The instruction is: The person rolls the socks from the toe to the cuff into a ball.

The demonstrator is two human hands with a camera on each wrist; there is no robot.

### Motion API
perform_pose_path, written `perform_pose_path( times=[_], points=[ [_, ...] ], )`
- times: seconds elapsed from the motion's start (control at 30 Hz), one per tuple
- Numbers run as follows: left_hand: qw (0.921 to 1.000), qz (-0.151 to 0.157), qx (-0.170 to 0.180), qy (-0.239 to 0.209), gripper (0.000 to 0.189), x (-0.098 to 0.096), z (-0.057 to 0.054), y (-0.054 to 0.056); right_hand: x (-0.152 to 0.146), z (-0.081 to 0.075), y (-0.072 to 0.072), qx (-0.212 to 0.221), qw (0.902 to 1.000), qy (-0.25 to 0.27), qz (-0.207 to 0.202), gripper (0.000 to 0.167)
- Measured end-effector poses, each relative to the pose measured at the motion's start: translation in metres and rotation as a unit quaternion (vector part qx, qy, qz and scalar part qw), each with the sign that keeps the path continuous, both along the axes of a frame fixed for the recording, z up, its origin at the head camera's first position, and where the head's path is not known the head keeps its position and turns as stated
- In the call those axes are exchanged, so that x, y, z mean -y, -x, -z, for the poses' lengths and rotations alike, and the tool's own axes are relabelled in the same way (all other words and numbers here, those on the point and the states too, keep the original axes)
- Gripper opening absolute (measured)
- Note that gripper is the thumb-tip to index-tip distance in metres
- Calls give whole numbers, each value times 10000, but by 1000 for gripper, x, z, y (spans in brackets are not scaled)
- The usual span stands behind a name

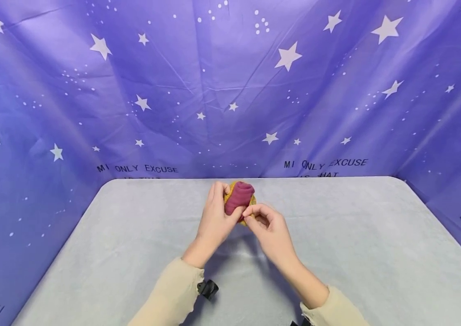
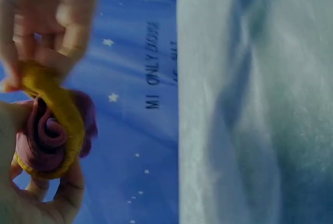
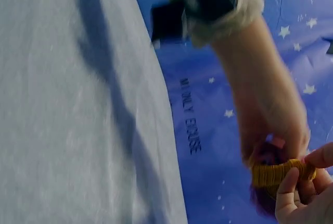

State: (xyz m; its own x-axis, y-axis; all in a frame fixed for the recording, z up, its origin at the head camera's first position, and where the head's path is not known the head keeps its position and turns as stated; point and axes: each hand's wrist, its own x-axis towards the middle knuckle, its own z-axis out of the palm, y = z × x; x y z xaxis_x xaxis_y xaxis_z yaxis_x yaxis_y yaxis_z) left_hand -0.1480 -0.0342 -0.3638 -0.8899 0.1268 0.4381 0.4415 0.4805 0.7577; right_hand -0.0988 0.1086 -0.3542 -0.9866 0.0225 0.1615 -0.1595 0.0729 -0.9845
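A rolled-up maroon sock (image 1: 240, 195) with a mustard cuff is held up over the far part of the table. My left hand (image 1: 215, 216) grips the roll from the left, its thumb lying across the maroon fabric. From the right, my right hand (image 1: 270, 230) pinches the mustard edge between thumb and forefinger. In the left wrist view the spiral end of the roll (image 2: 44, 143) shows, and the cuff (image 2: 73, 122) curves round it, its upper end pulled out by the right fingers. Ribbing on the cuff (image 3: 273, 174) is plain in the right wrist view.
A pale grey cloth covers the table (image 1: 132, 240). Behind it and at both sides hangs a purple-blue curtain (image 1: 214, 59) with white stars and printed lettering. A black wrist camera (image 1: 208, 289) sits at my left sleeve.
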Motion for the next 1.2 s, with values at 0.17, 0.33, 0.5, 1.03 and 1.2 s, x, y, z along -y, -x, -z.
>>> perform_pose_path(
  times=[0.17, 0.33, 0.5, 1.03, 1.2],
  points=[
    [9968, 138, 377, -689, 39, -3, 5, 3, -7, 1, 2, 19, 9998, 67, 207, 26],
    [9620, 664, 1218, -2353, 38, -6, -2, -2, -16, 3, 11, 208, 9981, 239, 525, 32],
    [9229, 901, 1594, -3387, 35, -7, -7, -5, -15, 4, 14, 122, 9980, 391, 479, 19],
    [9832, 330, -232, -1778, 37, -17, -4, 0, -11, 7, -10, -143, 9969, 766, -146, 15],
    [9928, 350, -348, -1093, 36, -15, -3, 2, -13, 4, -11, -769, 9970, -89, 4, 11]
  ],
)
